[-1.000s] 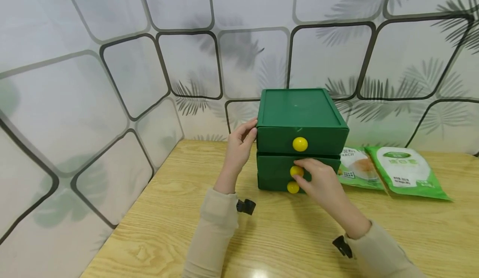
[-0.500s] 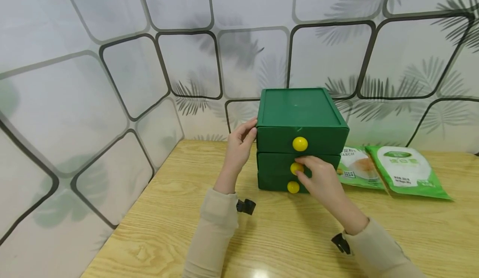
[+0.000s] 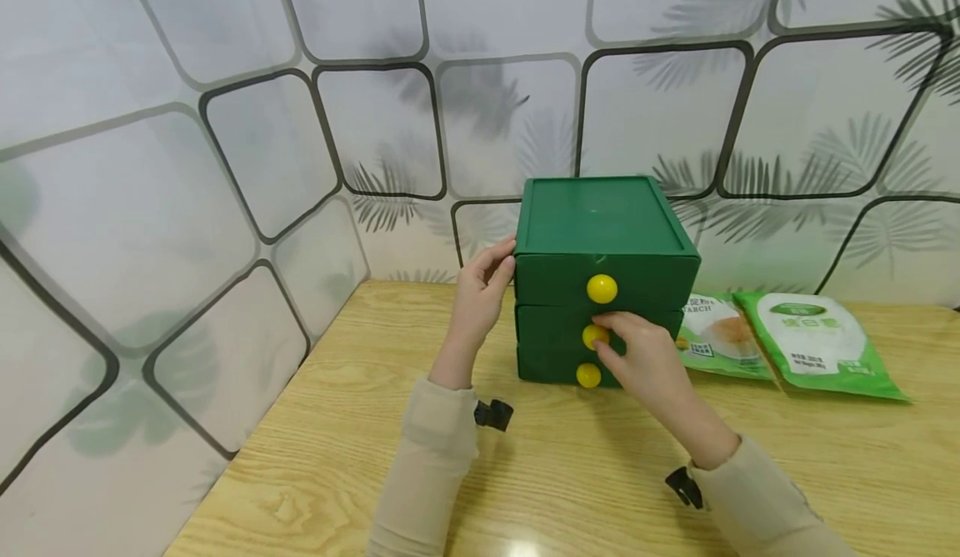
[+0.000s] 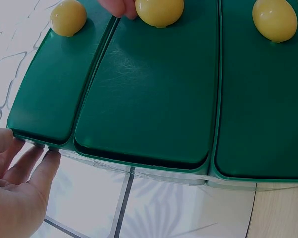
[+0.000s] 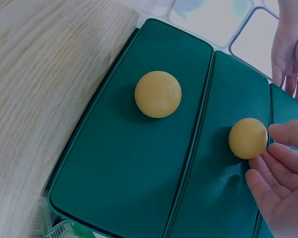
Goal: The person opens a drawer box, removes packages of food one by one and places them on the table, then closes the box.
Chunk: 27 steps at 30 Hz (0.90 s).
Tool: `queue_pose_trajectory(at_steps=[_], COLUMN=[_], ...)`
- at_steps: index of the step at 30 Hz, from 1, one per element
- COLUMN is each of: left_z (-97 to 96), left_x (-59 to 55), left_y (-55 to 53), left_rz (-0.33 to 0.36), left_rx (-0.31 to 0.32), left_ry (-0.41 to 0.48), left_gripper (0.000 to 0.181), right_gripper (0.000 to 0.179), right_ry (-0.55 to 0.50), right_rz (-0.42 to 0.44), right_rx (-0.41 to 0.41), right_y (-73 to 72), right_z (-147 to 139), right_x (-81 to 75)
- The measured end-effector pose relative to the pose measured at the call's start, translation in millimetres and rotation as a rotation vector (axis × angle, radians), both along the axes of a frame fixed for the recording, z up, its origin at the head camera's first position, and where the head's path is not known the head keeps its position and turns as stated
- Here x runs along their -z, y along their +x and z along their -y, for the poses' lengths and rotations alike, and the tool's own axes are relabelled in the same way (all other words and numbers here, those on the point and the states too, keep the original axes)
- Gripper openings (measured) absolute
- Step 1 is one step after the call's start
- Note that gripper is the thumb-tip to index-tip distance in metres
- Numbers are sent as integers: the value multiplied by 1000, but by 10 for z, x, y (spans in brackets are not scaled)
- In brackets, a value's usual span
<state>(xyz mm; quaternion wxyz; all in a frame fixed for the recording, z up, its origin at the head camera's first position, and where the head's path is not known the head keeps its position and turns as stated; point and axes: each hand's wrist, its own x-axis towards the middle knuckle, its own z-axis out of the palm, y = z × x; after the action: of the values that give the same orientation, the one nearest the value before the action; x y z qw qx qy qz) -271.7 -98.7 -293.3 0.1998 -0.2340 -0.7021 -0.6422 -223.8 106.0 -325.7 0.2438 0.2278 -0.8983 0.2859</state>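
A green drawer cabinet (image 3: 607,219) with three drawers stands on the table, a round yellow knob on each front. Thumb and fingers of my right hand (image 3: 651,365) pinch the middle knob (image 3: 594,337); the right wrist view shows them at one side of this knob (image 5: 247,139). My left hand (image 3: 480,290) touches the cabinet's upper left side, and in the left wrist view its fingertips (image 4: 50,158) rest against the side edge. The top knob (image 3: 602,289) and bottom knob (image 3: 588,375) are untouched. All three drawer fronts sit about level with each other.
Right of the cabinet lie two green-and-white food bags, a starch bag (image 3: 723,336) partly behind the cabinet and another bag (image 3: 817,336) beside it. A patterned cloth (image 3: 510,132) hangs behind the wooden table (image 3: 337,424).
The middle drawer has slid back in a little, closing the gap under the top drawer, and the right hand moved with its knob. My left hand stays in place.
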Motion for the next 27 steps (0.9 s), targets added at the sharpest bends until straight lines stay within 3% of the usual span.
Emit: queue_pose_trajectory(at_steps=[12, 20, 27], left_z=[-2, -40, -12], left_x=[-9, -173, -34], left_y=[10, 192, 38], left_rz=[19, 22, 21], left_rx=[-5, -9, 7], left_ry=[3, 1, 16], left_gripper=[33, 31, 33], right_gripper=[22, 25, 26], right_ry=[-2, 27, 87], right_rz=[-17, -19, 3], right_rx=[0, 11, 29], right_y=[26, 88, 178], right_z=[-9, -86, -184], right_x=[-8, 14, 7])
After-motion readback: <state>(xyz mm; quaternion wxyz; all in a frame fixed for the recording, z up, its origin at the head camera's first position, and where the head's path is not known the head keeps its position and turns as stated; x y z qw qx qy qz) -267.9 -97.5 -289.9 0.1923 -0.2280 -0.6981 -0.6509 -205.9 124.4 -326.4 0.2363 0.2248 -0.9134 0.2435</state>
